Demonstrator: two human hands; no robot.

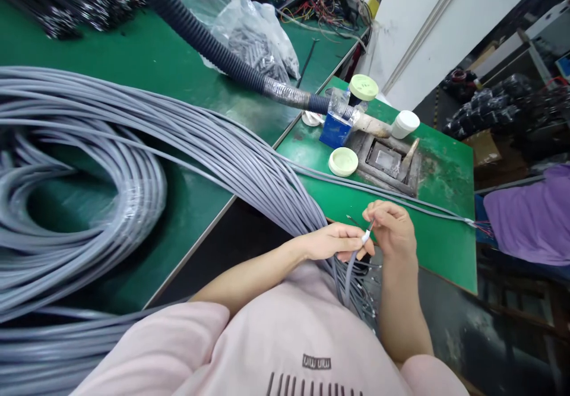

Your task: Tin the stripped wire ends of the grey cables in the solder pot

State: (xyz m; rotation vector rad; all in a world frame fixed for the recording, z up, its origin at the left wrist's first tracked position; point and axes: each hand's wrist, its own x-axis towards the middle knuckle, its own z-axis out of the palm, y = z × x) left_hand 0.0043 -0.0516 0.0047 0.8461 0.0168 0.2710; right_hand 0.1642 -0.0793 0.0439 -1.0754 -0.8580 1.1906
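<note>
Close in front of my chest, my left hand grips the end of a grey cable near its white collar. The fingers of my right hand pinch the dark wire tip that comes out of the collar. A thick bundle of grey cables runs from the left and passes under my left wrist. Several loose cable ends hang below my hands, by the pink shirt.
A solder pot, a blue box, a yellowish dish and a white jar stand beyond my hands. A ribbed hose crosses above. Coiled cables lie left. A person's purple sleeve is at right.
</note>
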